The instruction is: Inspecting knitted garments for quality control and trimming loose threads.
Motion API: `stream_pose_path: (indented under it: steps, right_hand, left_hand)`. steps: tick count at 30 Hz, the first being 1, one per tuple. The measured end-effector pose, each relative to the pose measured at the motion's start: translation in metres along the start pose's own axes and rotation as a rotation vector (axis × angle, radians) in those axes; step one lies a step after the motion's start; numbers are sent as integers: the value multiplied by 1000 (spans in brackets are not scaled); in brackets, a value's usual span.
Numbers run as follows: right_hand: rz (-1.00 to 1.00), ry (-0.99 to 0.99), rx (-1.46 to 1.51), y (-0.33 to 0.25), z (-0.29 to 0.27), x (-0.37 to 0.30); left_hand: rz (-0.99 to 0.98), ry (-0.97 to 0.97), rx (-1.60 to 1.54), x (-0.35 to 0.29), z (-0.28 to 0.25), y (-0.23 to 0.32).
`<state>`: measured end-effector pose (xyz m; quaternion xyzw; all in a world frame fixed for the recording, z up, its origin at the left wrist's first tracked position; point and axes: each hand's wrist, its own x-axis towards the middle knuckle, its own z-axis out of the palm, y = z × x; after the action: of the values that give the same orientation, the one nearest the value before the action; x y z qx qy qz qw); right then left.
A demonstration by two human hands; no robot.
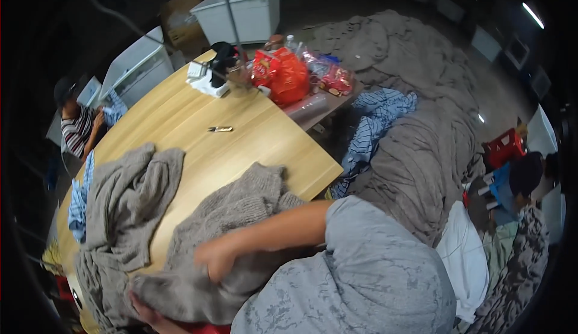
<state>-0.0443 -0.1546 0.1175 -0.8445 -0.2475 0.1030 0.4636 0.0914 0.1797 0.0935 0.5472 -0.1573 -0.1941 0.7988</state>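
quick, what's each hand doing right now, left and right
Left hand: under the edge of the grey knit sweater, gripping it as far as can be seen.
Right hand: closed, pinching a fold of the same sweater.

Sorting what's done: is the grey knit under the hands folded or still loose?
Loose: the grey knit sweater lies rumpled on the wooden table, uneven edges, right hand pressing it.

The person wears a grey marbled short-sleeved shirt [361, 274], its forearms bare below the sleeve.
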Motion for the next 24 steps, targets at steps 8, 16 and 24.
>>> stream_pose_path:
  steps: [8,16,24]
  right_hand:
    - [761,1761,-403,-40,-286,-493]
    - [1589,2340,-823,16,-66,-758]
    - [1332,1843,-322,212,35,-551]
  left_hand:
    - [-170,390,7,29,-8,-34]
    - [-175,166,48,87,52,-65]
    - [-65,-194,682,144,101,-72]
